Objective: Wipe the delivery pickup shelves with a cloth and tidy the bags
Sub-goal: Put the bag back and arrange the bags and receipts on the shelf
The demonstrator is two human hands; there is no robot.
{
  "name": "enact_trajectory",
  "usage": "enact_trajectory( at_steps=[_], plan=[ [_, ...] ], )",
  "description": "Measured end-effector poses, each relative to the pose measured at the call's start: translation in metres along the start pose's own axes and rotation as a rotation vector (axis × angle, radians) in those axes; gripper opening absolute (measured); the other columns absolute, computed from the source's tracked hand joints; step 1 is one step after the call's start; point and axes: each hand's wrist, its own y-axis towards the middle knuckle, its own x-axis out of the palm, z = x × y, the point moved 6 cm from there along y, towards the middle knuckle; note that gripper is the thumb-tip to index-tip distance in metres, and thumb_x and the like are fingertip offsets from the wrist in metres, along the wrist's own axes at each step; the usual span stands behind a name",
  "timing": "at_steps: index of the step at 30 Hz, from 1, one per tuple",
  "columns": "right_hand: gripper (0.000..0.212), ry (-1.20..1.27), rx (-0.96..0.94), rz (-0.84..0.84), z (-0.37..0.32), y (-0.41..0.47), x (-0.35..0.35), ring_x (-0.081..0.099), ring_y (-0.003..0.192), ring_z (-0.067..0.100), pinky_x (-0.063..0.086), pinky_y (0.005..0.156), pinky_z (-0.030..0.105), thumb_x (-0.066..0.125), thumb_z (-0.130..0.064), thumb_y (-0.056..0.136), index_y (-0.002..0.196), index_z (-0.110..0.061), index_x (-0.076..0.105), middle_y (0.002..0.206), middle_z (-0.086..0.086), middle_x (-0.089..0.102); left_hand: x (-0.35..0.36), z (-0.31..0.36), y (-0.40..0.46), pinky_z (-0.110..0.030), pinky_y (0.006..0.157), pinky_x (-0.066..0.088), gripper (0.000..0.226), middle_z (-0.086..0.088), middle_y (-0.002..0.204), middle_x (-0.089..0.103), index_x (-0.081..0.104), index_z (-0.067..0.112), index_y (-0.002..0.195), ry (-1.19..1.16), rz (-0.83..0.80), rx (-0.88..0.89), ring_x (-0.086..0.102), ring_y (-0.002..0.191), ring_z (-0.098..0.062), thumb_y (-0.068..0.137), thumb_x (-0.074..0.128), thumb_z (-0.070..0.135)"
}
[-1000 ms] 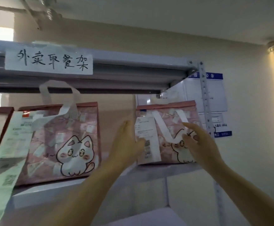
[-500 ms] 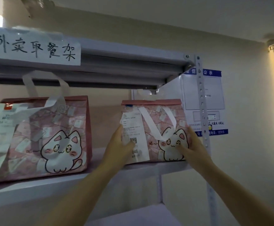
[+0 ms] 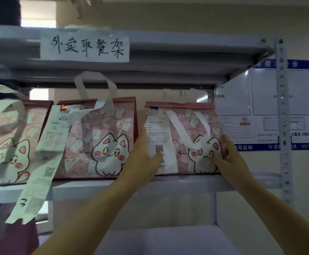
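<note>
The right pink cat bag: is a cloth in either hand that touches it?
No. Both the left hand and the right hand press bare on the right bag; no cloth shows.

The scene is dim and soft, with a warm cast and fine print unreadable. The only bright light is a blown-out window patch [image 3: 38, 13] above and left of the handwritten sign [image 3: 84, 46]. Below the sign the shelf underside lies in shadow, and straight lines bow toward the edges.
</note>
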Motion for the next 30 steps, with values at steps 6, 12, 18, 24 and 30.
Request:
enact_trajectory(
  at_steps=[6, 12, 18, 24, 30],
  plan=[
    [0.075, -0.225, -0.124, 0.030, -0.007, -0.014, -0.008, 0.018, 0.144, 0.011, 0.024, 0.117, 0.045, 0.063, -0.025, 0.090, 0.151, -0.031, 0.019, 0.157, -0.008, 0.023, -0.001, 0.015, -0.001, -0.021, 0.105, 0.039, 0.074, 0.020, 0.144, 0.032, 0.014, 0.035, 0.149, 0.035, 0.066, 0.114, 0.027, 0.130, 0.015, 0.088, 0.056, 0.028],
    [0.069, -0.170, -0.266, -0.088, -0.036, -0.043, 0.005, 0.026, 0.140, 0.004, 0.032, 0.113, 0.038, 0.062, -0.024, 0.090, 0.147, -0.039, 0.025, 0.153, -0.016, 0.028, 0.007, 0.019, -0.025, -0.026, 0.119, 0.009, 0.071, 0.020, 0.158, 0.005, 0.010, 0.032, 0.151, 0.193, 0.025, 0.203, -0.002, 0.141, 0.009, 0.094, 0.054, 0.031],
    [0.056, -0.164, -0.377, -0.276, -0.054, -0.085, 0.055, 0.027, 0.133, -0.014, 0.024, 0.108, 0.010, 0.057, -0.039, 0.089, 0.140, -0.041, 0.034, 0.143, -0.026, 0.036, 0.006, -0.004, -0.072, -0.018, 0.116, 0.014, 0.063, 0.007, 0.155, 0.024, 0.030, 0.019, 0.147, 0.376, -0.059, 0.426, 0.018, 0.143, -0.004, 0.089, 0.049, 0.036],
    [0.048, -0.362, -0.579, -0.346, -0.050, -0.135, 0.116, 0.035, 0.133, 0.018, 0.025, 0.112, 0.033, 0.045, -0.040, 0.089, 0.130, -0.017, 0.056, 0.137, 0.001, 0.053, -0.023, -0.060, -0.140, -0.022, 0.114, 0.022, 0.062, -0.004, 0.149, 0.037, 0.037, 0.008, 0.144, 0.474, -0.189, 0.344, 0.033, 0.137, -0.015, 0.089, 0.051, 0.032],
    [0.043, -0.313, -0.664, -0.515, -0.042, -0.178, 0.209, 0.037, 0.137, 0.025, 0.032, 0.109, 0.045, 0.050, -0.034, 0.091, 0.131, -0.020, 0.057, 0.144, 0.006, 0.047, -0.078, -0.137, -0.199, -0.016, 0.114, 0.014, 0.069, 0.002, 0.155, 0.025, 0.030, 0.015, 0.148, 0.514, -0.248, 0.121, 0.021, 0.142, -0.008, 0.089, 0.050, 0.044]
  ],
)
